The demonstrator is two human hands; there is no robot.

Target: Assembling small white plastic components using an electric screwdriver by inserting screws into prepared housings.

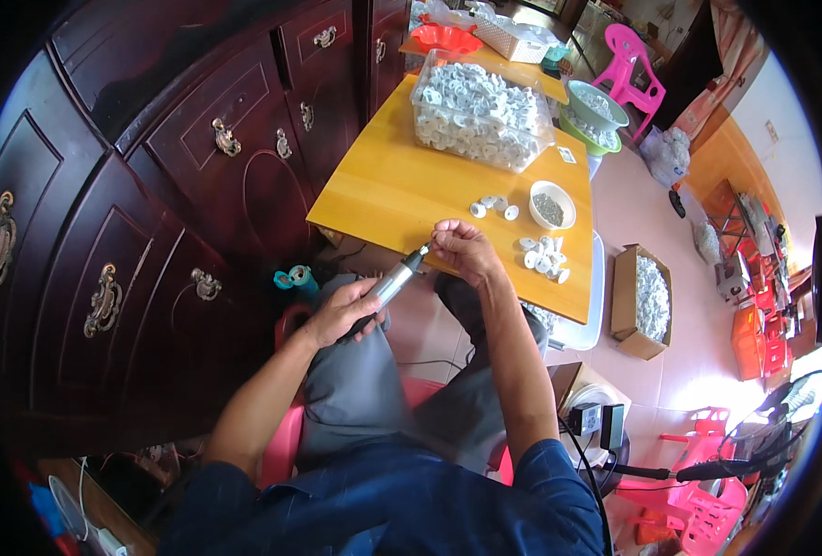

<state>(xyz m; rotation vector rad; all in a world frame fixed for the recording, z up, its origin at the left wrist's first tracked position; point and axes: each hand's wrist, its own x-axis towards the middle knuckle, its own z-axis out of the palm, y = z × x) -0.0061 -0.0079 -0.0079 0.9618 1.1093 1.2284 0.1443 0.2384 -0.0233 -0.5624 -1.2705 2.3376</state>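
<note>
Right now your left hand (pixel 341 313) is wrapped around the body of a silver power screwdriver (pixel 394 281), gripping it over your lap with its tip angled up toward the table edge. Your right hand (pixel 462 248) is pinched shut at the near edge of the yellow wooden table (pixel 383 190), fingers bunched right at the tool's tip; whatever small piece sits between them is too small to make out. Just beside that hand, on the table, lies a little pile of white plastic rings (pixel 544 257), and a few more loose rings (pixel 494 206) sit a bit farther in. Near them stands a small white bowl (pixel 552 205) with grey bits inside. Farther back on the table is a clear plastic tub (pixel 479 109) heaped with the same white rings. To your left runs a dark wooden cabinet (pixel 151 204) with brass handles. On the floor to your right sits a cardboard box (pixel 641 301) also filled with white pieces, well apart from your hands. You are seated on a pink plastic chair (pixel 281 445).
</note>
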